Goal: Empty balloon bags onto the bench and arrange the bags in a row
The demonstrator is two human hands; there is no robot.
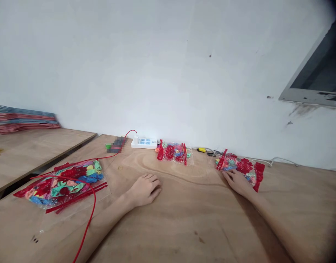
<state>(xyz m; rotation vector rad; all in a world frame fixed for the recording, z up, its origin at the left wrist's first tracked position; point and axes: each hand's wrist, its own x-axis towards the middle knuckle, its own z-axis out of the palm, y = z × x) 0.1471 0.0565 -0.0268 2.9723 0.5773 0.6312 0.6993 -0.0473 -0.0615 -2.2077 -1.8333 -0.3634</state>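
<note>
On my feed, the left hand [144,190] lies palm down on the bare tabletop [184,226], released, its fingers loosely curved around nothing. It rests between two packets and touches neither. The right hand [237,182] is released too, with its fingertips [225,174] against the lower edge of a clear plastic packet [240,166] of what look like coloured balloons. I read that as contact, not a grip: nothing is pinched.

Left of my hands lies a larger clear packet [61,188], flat and edged with red strips. A red cord [94,201] loops across it, apparently just lying where it fell. Ahead sits a third clear packet [172,151], set well apart from the others, as if spaced so each stays separate within reach.

The cord runs back past a blurred object [117,145] towards a white power strip [144,143], though I cannot tell where it ends. Further right are a yellow-handled tool [201,149] and a white cable [277,159] along the wall's foot.

Across a gap on the left, a second tabletop [28,160] carries a stack of red and blue sheets [25,118]. Behind everything rises a scuffed white wall [157,65], with a grey-framed dark panel [310,91] at upper right.
</note>
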